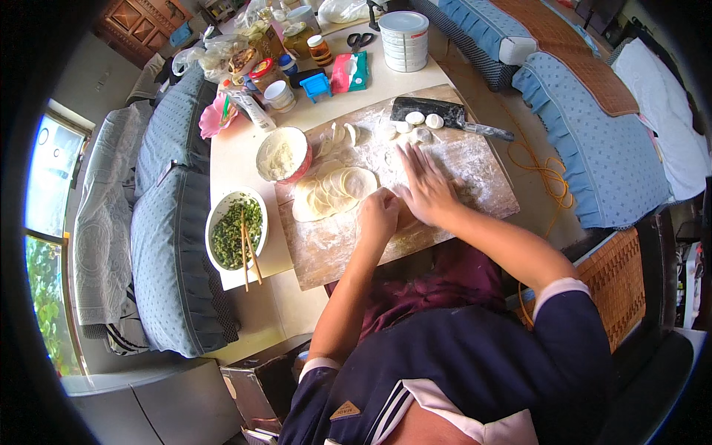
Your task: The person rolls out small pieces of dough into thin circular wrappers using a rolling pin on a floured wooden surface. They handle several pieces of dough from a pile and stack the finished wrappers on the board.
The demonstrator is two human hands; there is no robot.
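My right hand lies palm down with fingers spread on a floured wooden board; whether anything is under the palm is hidden. A rolling pin seems to lie partly hidden beside it. Curled beside the thumb is my left hand, its contents hidden, close to a pile of overlapping round dough wrappers. Beyond my right fingers sit several small dough pieces, near and on the blade of a floury cleaver. A few folded dough pieces rest at the board's far left.
Left of the board stand a bowl of flour and a white bowl of chopped green filling with chopsticks across its rim. Jars, scissors, a tissue pack and a large lidded tin stand farther back.
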